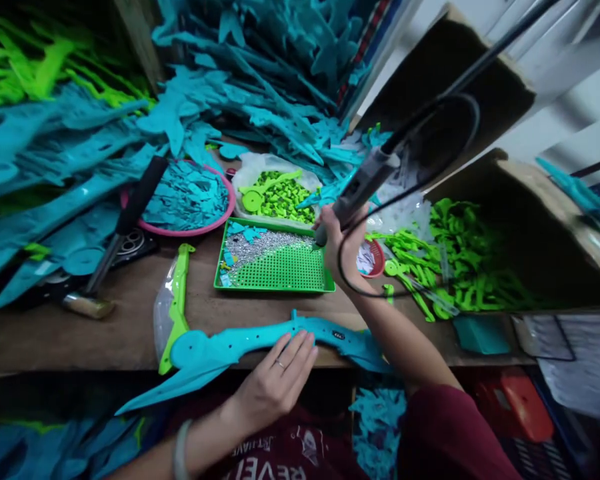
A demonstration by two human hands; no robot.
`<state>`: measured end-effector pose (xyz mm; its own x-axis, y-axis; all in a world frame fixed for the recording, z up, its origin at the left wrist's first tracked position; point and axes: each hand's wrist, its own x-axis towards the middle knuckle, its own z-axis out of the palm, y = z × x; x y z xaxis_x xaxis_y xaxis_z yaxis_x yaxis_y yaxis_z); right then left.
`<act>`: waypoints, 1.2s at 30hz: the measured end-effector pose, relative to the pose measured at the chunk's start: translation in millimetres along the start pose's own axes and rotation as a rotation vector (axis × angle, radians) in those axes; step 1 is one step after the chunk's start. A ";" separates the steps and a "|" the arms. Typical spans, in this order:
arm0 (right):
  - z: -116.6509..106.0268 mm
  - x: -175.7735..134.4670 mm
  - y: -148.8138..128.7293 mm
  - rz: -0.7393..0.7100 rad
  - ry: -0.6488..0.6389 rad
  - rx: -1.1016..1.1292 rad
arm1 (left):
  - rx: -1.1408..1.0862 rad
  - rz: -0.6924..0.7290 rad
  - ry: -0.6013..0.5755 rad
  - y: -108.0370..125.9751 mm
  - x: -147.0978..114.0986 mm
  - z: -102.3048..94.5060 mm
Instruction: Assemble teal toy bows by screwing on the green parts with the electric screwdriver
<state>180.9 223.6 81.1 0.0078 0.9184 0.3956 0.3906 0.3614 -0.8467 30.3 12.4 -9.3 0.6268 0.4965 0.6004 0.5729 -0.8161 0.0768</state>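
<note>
My left hand lies flat, fingers stretched out, on a long blue plastic toy weapon part near the table's front edge. My right hand is wrapped round a grey electric screwdriver with a cord at its top. The screwdriver's tip points down over a green perforated tray that holds many small silver screws and a few blue bits. Left of the tray lies a curved piece with a green spine and a clear blade, its lower end beside the blue part.
A hammer leans by a pink-rimmed basin of blue pieces. Behind the tray sits a plastic bag of small green parts. Blue parts pile high at the back. Green parts fill a cardboard box at right.
</note>
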 end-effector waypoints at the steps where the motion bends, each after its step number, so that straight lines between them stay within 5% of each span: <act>1: 6.9 -1.0 -5.5 0.020 0.075 0.048 | -0.016 -0.027 -0.025 1.4 1.8 -4.1; 5: 9.8 0.8 -17.8 0.107 0.143 0.208 | -0.117 -0.100 -0.080 -15.0 10.7 -38.9; 9: -4.2 -0.6 -14.9 0.056 0.171 0.251 | 0.043 -0.324 -0.231 -77.8 33.9 -64.1; 11: -8.8 -6.1 -14.3 0.017 0.183 0.264 | 0.154 -0.555 -0.396 -111.9 52.0 -62.7; 15: -19.4 -23.0 -21.1 0.012 0.146 0.141 | 0.246 -0.641 -0.461 -148.4 84.9 -38.8; 23: -53.9 -61.6 -29.3 0.029 0.113 0.232 | 0.248 -0.801 -0.408 -149.5 127.6 15.8; 28: -55.1 -70.0 -29.1 0.057 0.119 0.331 | 0.101 -0.793 -0.432 -123.7 157.6 39.3; 33: -59.5 -63.8 -25.9 0.023 0.081 0.362 | -0.125 -0.632 -0.423 -90.5 161.3 34.2; 36: -67.7 -58.0 -23.5 0.041 -0.015 0.239 | -0.305 -0.462 -0.423 -96.2 154.2 11.4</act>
<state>233.5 150.9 102.2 0.0049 0.9348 0.3551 0.1609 0.3497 -0.9229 77.9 170.8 66.9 0.5420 0.8350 0.0953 0.6954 -0.5093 0.5069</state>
